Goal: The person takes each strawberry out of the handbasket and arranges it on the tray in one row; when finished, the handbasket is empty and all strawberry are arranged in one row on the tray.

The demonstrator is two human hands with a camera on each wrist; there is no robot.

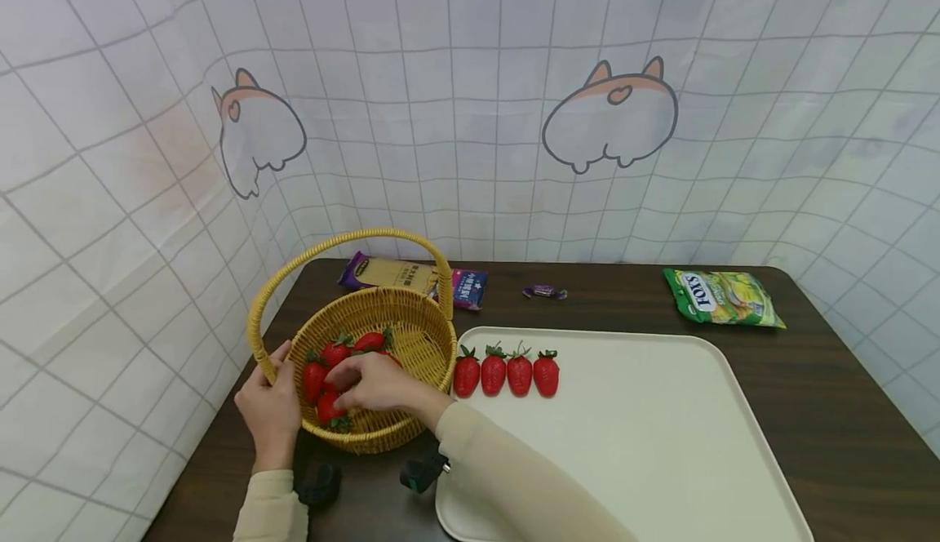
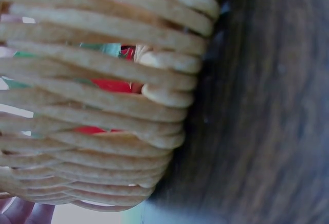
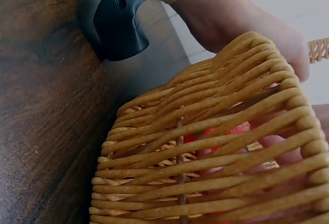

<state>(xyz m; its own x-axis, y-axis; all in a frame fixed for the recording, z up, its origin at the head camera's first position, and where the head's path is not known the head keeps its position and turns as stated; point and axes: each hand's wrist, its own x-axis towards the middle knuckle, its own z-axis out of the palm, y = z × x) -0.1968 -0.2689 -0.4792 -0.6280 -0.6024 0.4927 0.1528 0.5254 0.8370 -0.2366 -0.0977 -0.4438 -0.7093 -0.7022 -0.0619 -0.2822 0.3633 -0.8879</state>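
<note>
A yellow woven basket (image 1: pixel 367 440) with a tall arched handle stands on the dark table, holding several red strawberries (image 1: pixel 336 353). My left hand (image 1: pixel 272 411) grips its left rim by the foot of the handle. Inside the basket, my right hand (image 1: pixel 378 383) reaches down with bent fingers, thumb and fingertips at a strawberry (image 1: pixel 330 407) near the front. I cannot tell whether they pinch it. Through the weave (image 3: pixel 205 147) in the right wrist view, fingers and red fruit show. In the left wrist view the basket wall (image 2: pixel 92 100) hides most of the inside.
On the white tray (image 1: pixel 631 428), several strawberries (image 1: pixel 507 372) stand in a row at the upper left. Behind the basket lie snack packs (image 1: pixel 400 273); a small purple candy (image 1: pixel 545 291) and a green FOX'S bag (image 1: pixel 723 297) lie farther right. A grid-patterned curtain (image 1: pixel 470 117) closes the back.
</note>
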